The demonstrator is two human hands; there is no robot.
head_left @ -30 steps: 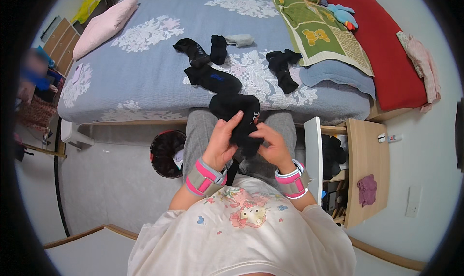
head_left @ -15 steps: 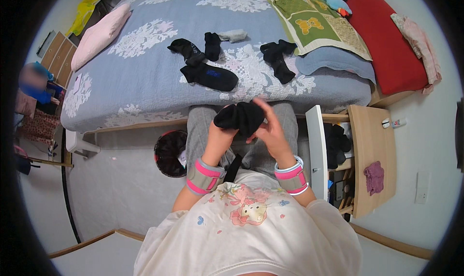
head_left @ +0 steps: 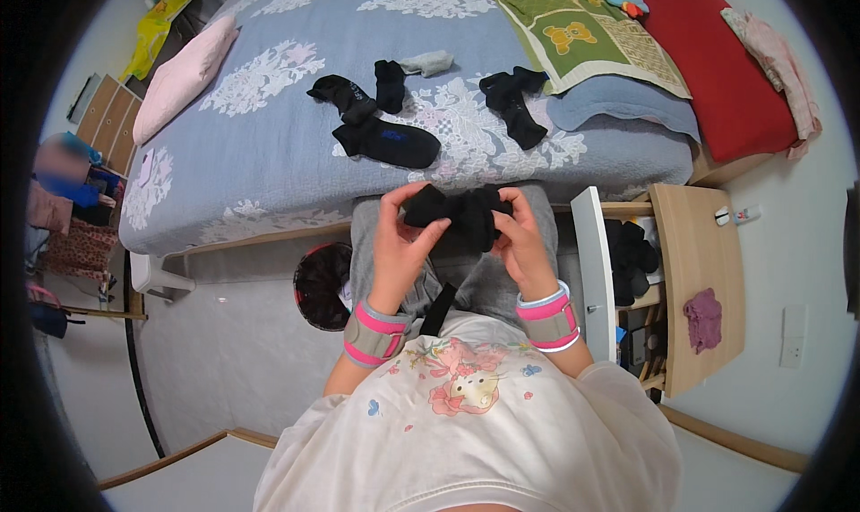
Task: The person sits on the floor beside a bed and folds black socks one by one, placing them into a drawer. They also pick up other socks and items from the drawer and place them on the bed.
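Note:
A bunched black sock (head_left: 461, 218) is held above my lap, between both hands; whether it is one sock or a pair I cannot tell. My left hand (head_left: 400, 234) pinches its left end between thumb and fingers. At its right end my right hand (head_left: 520, 237) grips the cloth, fingers curled round it. Ahead on the bed lie a flat black sock with blue marks (head_left: 390, 145), a crumpled black sock (head_left: 345, 97), a small black sock (head_left: 390, 86), a grey sock (head_left: 426, 62) and more black socks (head_left: 514, 105) to the right.
The bed (head_left: 278, 167) has a blue floral cover. On my right, an open drawer (head_left: 591, 275) holds black socks (head_left: 632, 257); a purple cloth (head_left: 703, 320) lies on the wooden top beside it. A lined bin (head_left: 322, 283) and a white stool (head_left: 159, 275) stand left, a pink pillow (head_left: 184, 82) beyond.
My hands have moved apart, stretching the black sock sideways between them. My left hand now shows its thumb pinching the cloth. The view has shifted slightly.

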